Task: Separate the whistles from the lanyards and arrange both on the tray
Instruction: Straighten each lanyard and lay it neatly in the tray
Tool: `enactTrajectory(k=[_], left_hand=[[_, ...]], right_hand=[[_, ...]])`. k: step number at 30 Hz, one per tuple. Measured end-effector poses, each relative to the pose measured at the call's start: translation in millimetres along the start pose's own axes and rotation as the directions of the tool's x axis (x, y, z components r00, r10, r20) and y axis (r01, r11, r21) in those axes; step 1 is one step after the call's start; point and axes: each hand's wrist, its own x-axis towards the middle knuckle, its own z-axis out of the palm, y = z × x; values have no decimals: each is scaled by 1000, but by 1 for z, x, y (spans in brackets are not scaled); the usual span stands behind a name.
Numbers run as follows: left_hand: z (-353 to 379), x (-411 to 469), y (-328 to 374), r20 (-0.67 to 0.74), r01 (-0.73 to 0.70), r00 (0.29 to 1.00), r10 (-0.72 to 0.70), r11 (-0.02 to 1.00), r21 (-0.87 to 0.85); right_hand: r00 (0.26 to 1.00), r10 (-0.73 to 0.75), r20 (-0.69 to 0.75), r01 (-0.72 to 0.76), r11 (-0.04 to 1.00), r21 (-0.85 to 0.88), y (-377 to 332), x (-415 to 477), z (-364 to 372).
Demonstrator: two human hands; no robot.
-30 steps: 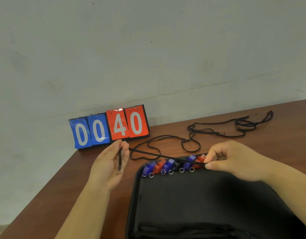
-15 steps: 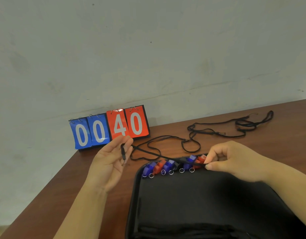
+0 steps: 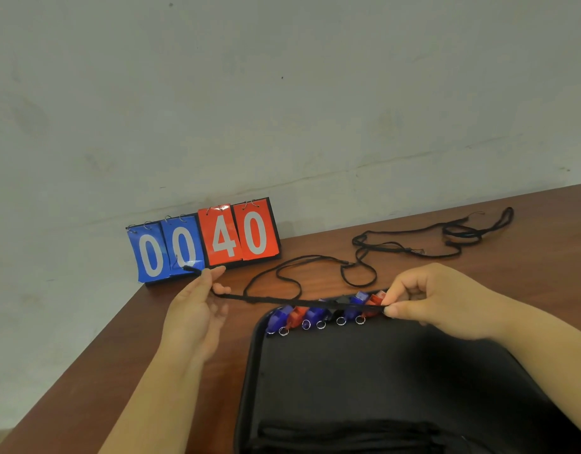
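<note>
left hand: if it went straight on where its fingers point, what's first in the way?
Probably the flip scoreboard. The left hand, pinching the lanyard, points toward the board's base, and only a strip of table shows between them. Depth is hard to judge from this one view.

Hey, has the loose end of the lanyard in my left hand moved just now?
Yes. The lanyard end has swung up and left: from hanging across the palm of the left hand to overlapping the second blue zero on the scoreboard.
</note>
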Motion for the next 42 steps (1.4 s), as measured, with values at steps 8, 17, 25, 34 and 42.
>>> enactTrajectory(k=[8, 17, 25, 34, 42], left_hand=[[1, -3, 2, 1, 18, 1000, -18, 989, -144], [31, -56, 1, 532, -480, 833, 152, 678, 557], [39, -61, -16, 637, -468, 771, 0, 679, 566], [48, -73, -21, 708, -638, 705, 47, 477, 604], [52, -84, -21, 780, -695, 625, -42, 426, 580]], right_hand=[[1000, 9, 21, -8, 999, -51, -5, -3, -1], [991, 22, 130, -30, 998, 59, -12, -7, -5], [994, -26, 109, 36, 996, -87, -14, -9, -1], [979, -7, 205, -8, 997, 75, -21, -12, 2], [969, -31, 246, 12, 997, 78, -23, -11, 9]])
